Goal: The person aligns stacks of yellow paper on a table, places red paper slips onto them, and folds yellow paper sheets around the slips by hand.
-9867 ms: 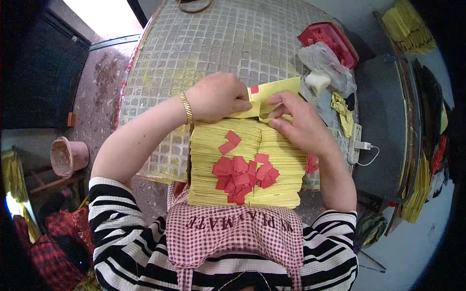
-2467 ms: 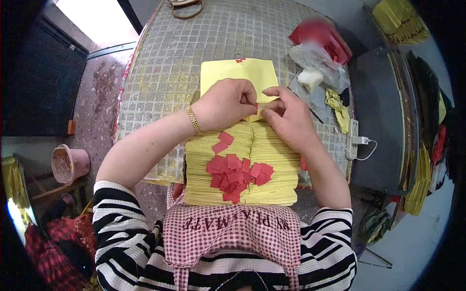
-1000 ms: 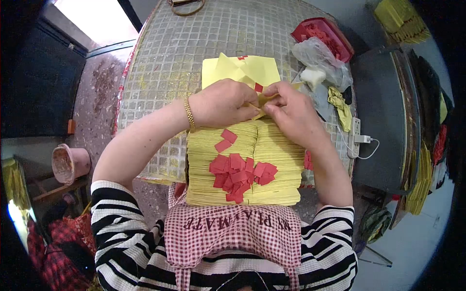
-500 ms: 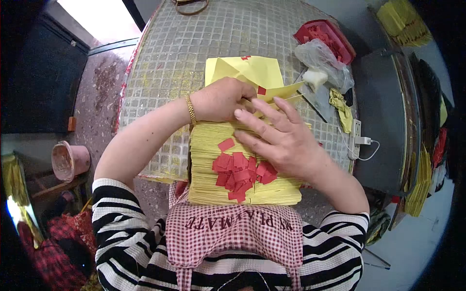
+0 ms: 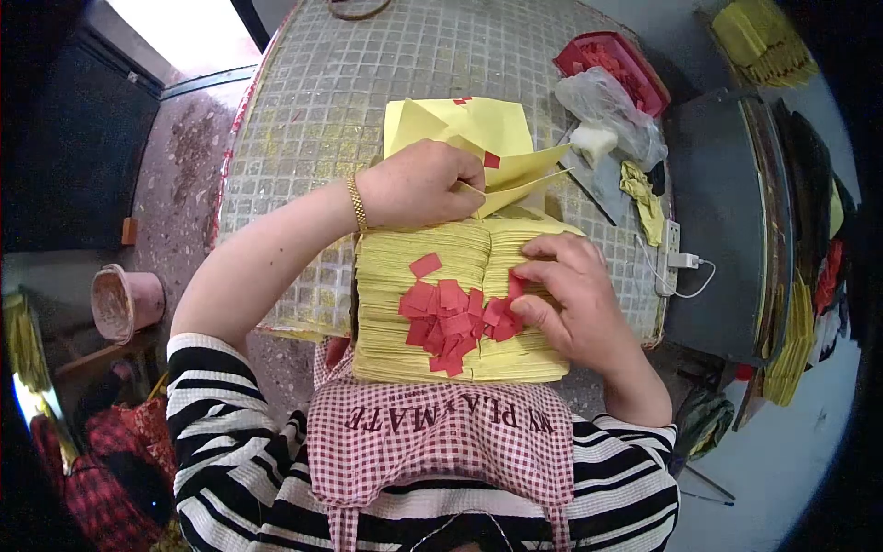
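Observation:
My left hand (image 5: 425, 184) is closed on the edge of a folded yellow paper sheet (image 5: 524, 189) above the far end of two side-by-side stacks. Part of that grip is hidden by my knuckles. One small red paper square (image 5: 492, 160) sits on the yellow paper beyond my fingers. Over the right-hand stack of yellow paper (image 5: 543, 354), my right hand (image 5: 575, 299) has a red paper slip (image 5: 517, 281) between thumb and index finger. A loose heap of red paper slips (image 5: 446, 317) lies across the left-hand stack (image 5: 382, 313) and the gap between them.
The stacks lie at the near edge of a grid-patterned table (image 5: 313, 138). Toward the back right are a red tray (image 5: 655, 92) of red scraps, a clear plastic bag (image 5: 612, 101), a crumpled yellow piece (image 5: 644, 202) and a power strip (image 5: 671, 258). A pink bucket (image 5: 143, 302) stands left.
My right hand has left the yellow sheet and come nearer to the red slips, its fingers curling around one. My left hand stays on the yellow sheet, whose right side now stands more open.

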### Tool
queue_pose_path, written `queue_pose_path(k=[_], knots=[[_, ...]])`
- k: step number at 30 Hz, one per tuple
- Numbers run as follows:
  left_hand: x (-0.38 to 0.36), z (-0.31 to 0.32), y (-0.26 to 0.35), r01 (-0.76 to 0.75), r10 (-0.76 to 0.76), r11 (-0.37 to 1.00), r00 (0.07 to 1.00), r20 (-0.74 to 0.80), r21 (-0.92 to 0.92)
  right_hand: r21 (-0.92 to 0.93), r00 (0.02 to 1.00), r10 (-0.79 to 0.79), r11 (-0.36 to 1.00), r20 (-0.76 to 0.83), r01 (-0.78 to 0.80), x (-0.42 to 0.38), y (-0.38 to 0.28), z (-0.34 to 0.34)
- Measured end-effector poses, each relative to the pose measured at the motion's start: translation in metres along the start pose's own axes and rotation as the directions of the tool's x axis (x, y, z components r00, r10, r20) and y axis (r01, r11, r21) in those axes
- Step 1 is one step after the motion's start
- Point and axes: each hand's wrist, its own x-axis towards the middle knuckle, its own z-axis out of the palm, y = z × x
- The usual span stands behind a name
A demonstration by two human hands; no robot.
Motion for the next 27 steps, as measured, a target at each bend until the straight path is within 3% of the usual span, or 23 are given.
queue_pose_path(k=[3, 8, 12, 14, 15, 17, 23, 27], knots=[[0.001, 0.001, 0.0, -0.018, 0.018, 1.0, 1.0, -0.004, 0.021, -0.017, 0.999, 0.006, 1.0, -0.035, -0.007, -0.002, 0.0, 0.007], [-0.001, -0.003, 0.009, 0.006, -0.008, 0.997, 1.0, 0.026, 0.076, -0.073, 0.971, -0.028, 0.997, -0.239, 0.011, 0.0, -0.005, 0.017], [0.011, 0.003, 0.001, -0.097, 0.111, 0.977, 0.992, -0.064, 0.189, 0.135, 0.959, 0.066, 0.99, -0.274, -0.03, 0.015, 0.005, -0.003], [0.016, 0.005, -0.003, -0.114, 0.129, 0.97, 0.99, -0.061, 0.213, 0.229, 0.953, 0.254, 0.95, -0.164, -0.214, 0.036, 0.005, -0.013], [0.019, 0.005, -0.004, -0.128, 0.145, 0.964, 0.988, -0.057, 0.233, 0.227, 0.953, 0.251, 0.951, -0.17, -0.21, 0.046, 0.012, -0.015], [0.023, 0.004, -0.006, -0.153, 0.174, 0.95, 0.983, -0.052, 0.273, 0.355, 0.955, 0.259, 0.887, 0.143, -0.294, 0.062, 0.025, -0.017], [0.021, 0.001, -0.004, -0.164, 0.161, 0.957, 0.986, 0.033, 0.239, 0.125, 0.939, 0.239, 0.953, 0.246, -0.275, 0.083, 0.031, 0.001], [0.019, 0.002, 0.01, 0.065, -0.07, 0.984, 0.997, 0.019, 0.167, -0.218, 0.906, 0.362, 0.923, 0.218, -0.317, 0.086, 0.007, 0.002]])
